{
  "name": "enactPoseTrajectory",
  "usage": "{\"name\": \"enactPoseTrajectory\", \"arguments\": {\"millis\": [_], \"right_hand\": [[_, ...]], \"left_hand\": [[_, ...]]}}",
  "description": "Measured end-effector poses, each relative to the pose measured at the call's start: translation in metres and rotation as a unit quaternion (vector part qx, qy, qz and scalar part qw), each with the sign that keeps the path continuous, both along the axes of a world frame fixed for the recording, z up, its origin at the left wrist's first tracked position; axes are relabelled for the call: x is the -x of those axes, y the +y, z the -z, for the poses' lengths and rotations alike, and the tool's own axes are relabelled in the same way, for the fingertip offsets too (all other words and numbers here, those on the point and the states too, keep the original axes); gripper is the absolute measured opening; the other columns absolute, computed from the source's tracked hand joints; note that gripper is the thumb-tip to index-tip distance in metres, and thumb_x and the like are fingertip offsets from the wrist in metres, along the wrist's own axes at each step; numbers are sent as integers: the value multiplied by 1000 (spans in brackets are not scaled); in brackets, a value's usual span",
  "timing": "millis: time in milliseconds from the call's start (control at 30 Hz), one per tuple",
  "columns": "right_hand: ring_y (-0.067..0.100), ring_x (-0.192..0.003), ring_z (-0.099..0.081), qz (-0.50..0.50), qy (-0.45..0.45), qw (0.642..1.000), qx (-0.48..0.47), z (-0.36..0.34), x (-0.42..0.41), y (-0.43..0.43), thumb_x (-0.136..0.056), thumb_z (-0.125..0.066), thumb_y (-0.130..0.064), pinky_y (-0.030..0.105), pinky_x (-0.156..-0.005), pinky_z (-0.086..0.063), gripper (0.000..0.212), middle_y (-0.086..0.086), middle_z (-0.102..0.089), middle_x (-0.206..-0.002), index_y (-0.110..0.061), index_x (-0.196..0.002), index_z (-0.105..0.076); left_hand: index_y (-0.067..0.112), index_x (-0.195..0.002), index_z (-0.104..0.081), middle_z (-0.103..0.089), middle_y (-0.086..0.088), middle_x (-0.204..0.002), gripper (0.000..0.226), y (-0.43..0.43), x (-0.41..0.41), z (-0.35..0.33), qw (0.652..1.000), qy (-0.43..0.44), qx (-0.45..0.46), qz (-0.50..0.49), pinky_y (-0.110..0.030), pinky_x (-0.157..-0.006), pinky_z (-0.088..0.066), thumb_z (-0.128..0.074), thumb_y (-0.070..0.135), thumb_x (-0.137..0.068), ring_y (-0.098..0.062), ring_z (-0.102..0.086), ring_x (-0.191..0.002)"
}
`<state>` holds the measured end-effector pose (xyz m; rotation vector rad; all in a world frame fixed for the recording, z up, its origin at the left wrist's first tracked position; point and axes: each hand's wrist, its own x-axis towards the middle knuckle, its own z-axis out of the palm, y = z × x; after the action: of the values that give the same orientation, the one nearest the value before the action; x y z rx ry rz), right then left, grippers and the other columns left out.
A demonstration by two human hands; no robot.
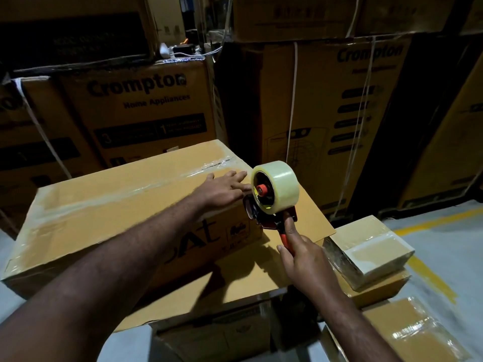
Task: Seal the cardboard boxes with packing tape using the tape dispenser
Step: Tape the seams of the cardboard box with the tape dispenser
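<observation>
A long cardboard box (109,205) lies across the middle, with clear tape running along its top seam. My left hand (222,189) rests flat on the box's right end, fingers spread and straight. My right hand (300,257) grips the red handle of the tape dispenser (271,194), index finger stretched up along the handle. The dispenser carries a thick roll of clear tape and sits at the box's right end, just beside my left fingertips. The long box stands on a wider flat cardboard sheet (248,267).
Two small taped boxes (371,249) are stacked at the right, another taped box (407,330) at bottom right. Tall stacks of printed cartons (146,105) with strapping close off the back. Grey floor with a yellow line (431,275) lies to the right.
</observation>
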<state>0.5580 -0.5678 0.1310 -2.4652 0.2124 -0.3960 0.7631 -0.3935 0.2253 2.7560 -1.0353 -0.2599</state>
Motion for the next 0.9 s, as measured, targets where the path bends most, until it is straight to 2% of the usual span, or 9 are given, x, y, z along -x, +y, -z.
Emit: {"name": "enactPoseTrajectory", "arguments": {"millis": [100, 200, 333, 467, 600, 700, 767, 833, 900], "right_hand": [[11, -98, -50, -8, -15, 1000, -2, 4, -2, 1, -103, -50, -39, 25, -77, -42, 74, -2, -58, -127, -41, -146, 10], [13, -94, -51, -5, -22, 1000, -11, 10, -3, 2, -102, -50, -38, 28, -77, -47, 72, 0, -59, -121, -40, -146, 8], [19, -96, -55, -1, -35, 999, -5, 20, 2, -1, -101, -51, -38, 33, -75, -48, 72, 2, -60, -116, -39, -148, 3], [19, -101, -55, 4, -23, 1000, -5, 26, 2, -6, -101, -51, -39, 30, -74, -42, 70, 1, -60, -123, -35, -155, -5], [19, -93, -55, -3, -33, 999, -8, 29, 8, -5, -100, -53, -38, 35, -71, -48, 72, 3, -61, -116, -35, -151, -3], [22, -94, -56, 2, -37, 999, -9, 29, 7, -7, -100, -55, -37, 34, -71, -48, 71, 5, -62, -116, -31, -156, -12], [20, -96, -56, -4, -31, 999, -8, 29, 6, -8, -101, -53, -38, 33, -74, -48, 72, 3, -61, -118, -35, -154, -5], [17, -95, -53, -12, -27, 1000, -3, 29, 6, -7, -101, -53, -37, 32, -74, -46, 72, 2, -60, -120, -36, -151, -1], [14, -89, -48, -12, -35, 999, 0, 31, 5, -7, -100, -56, -35, 29, -70, -41, 72, 4, -61, -117, -30, -154, -9]], "left_hand": [[50, -157, -10, -32, 6, -164, 69, 3, -6, 3, 995, 4, 76, -59, -54, -124, -21, -41, 67, -99, -27, -31, -151], [40, -161, -11, -41, 4, -160, 84, -6, -8, 3, 993, -31, 50, -98, -51, -118, -32, -52, 68, -94, -29, -42, -144], [36, -161, -17, -43, 7, -159, 93, -19, -7, 8, 989, -62, 20, -129, -59, -117, -25, -60, 72, -87, -28, -43, -143], [33, -160, -20, -44, 10, -158, 98, -23, -7, 10, 988, -73, 21, -134, -63, -115, -24, -62, 75, -82, -27, -44, -142], [33, -161, -19, -43, 6, -159, 103, -23, -5, 10, 987, -71, 19, -145, -66, -116, -21, -60, 81, -79, -29, -42, -143], [33, -163, -7, -28, 9, -166, 119, -16, -17, 11, 993, 10, 28, -115, -68, -119, -8, -51, 93, -70, -29, -31, -150], [31, -162, 4, -16, 10, -169, 142, -11, -25, 9, 990, 104, 50, -85, -68, -120, 2, -48, 104, -53, -24, -18, -155], [31, -161, 10, -9, 10, -171, 142, -11, -28, 5, 989, 125, 32, -67, -71, -117, 8, -49, 100, -53, -22, -10, -157], [32, -161, 11, -8, 10, -171, 134, -12, -28, 5, 991, 110, 21, -68, -74, -115, 10, -52, 94, -61, -23, -8, -157]]}}
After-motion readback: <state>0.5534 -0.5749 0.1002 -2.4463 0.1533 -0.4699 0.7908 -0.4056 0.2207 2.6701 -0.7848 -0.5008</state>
